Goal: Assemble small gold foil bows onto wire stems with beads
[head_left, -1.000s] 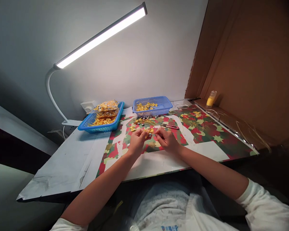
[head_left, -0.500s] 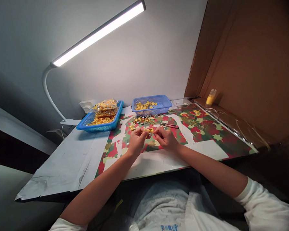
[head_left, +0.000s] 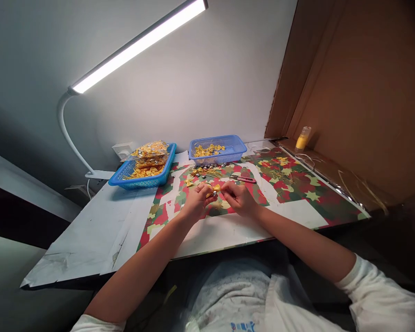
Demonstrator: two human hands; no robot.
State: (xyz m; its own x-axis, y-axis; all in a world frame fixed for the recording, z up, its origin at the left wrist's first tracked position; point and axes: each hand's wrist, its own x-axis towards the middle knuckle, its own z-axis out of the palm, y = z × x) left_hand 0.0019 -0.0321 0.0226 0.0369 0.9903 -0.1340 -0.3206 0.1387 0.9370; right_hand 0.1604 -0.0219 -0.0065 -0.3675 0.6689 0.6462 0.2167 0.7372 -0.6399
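Between my hands is a small yellow bow (head_left: 216,188), with a little silver bell (head_left: 215,194) just below it. My left hand (head_left: 198,200) is closed on the bow's left side. My right hand (head_left: 239,197) pinches at the bow's right side; its fingertips partly hide what they grip. Just beyond my hands lie a bundle of gold ties (head_left: 207,172) and several silver bells (head_left: 203,176). Another yellow bow (head_left: 188,183) rests on the patterned sheet left of the ties. A pink utility knife (head_left: 244,179) lies behind my right hand.
A blue basket (head_left: 141,183) with yellow bows and a plastic bag (head_left: 150,152) stands at the left. A periwinkle basket (head_left: 217,159) holds more bows at the back. Loose gold strands (head_left: 281,175) lie at the right, near a yellow-filled bottle (head_left: 302,139). A lamp (head_left: 141,46) hangs overhead.
My left fingers have shifted and curled lower, so the bow and bell between my hands show more. My right hand stays nearly in place, still pinched.
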